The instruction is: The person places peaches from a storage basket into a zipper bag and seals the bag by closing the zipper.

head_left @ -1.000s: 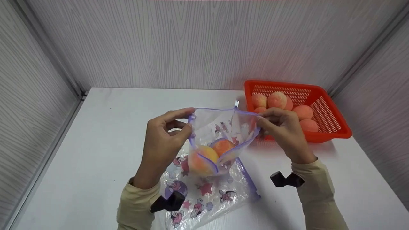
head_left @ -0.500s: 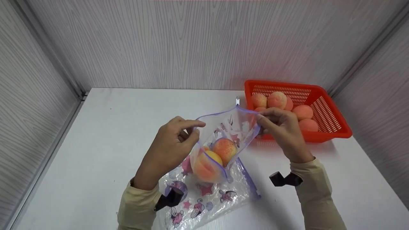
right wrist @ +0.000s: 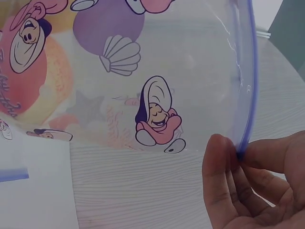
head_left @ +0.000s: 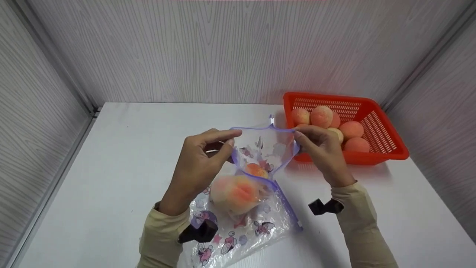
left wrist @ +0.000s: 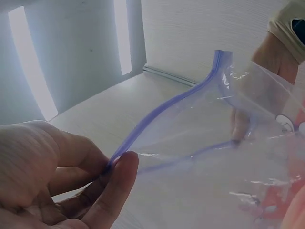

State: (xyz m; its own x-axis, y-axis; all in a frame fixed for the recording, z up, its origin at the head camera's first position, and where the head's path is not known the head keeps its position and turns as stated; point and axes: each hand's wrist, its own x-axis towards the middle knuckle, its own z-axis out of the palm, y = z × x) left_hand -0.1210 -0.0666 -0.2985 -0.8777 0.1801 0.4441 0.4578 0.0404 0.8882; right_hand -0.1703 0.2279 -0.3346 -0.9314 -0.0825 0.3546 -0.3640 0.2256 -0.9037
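A clear slider zip bag [head_left: 269, 149] with purple edging and cartoon prints hangs between my two hands, its mouth spread apart. My left hand [head_left: 200, 160] pinches the left side of the rim between thumb and fingers; the left wrist view shows the purple zip strip [left wrist: 157, 112] in that pinch. On the opposite side, my right hand [head_left: 323, 154] pinches the zip edge, seen close up in the right wrist view. Peaches sit inside the bag: a large one [head_left: 241, 191] bulges at the front and an orange one [head_left: 256, 170] shows behind it. A white slider [head_left: 272, 121] stands at the far rim.
Beneath the held bag, another printed zip bag [head_left: 253, 238] lies flat on the white table [head_left: 148, 149]. A red plastic basket [head_left: 394, 149] with several peaches [head_left: 321, 116] stands at the back right, just behind my right hand. Panel walls [head_left: 186, 52] enclose the table.
My left hand has moved to the right, and my right hand slightly left, narrowing the bag's mouth. The peaches have shifted inside the bag, and its front rim has lifted.
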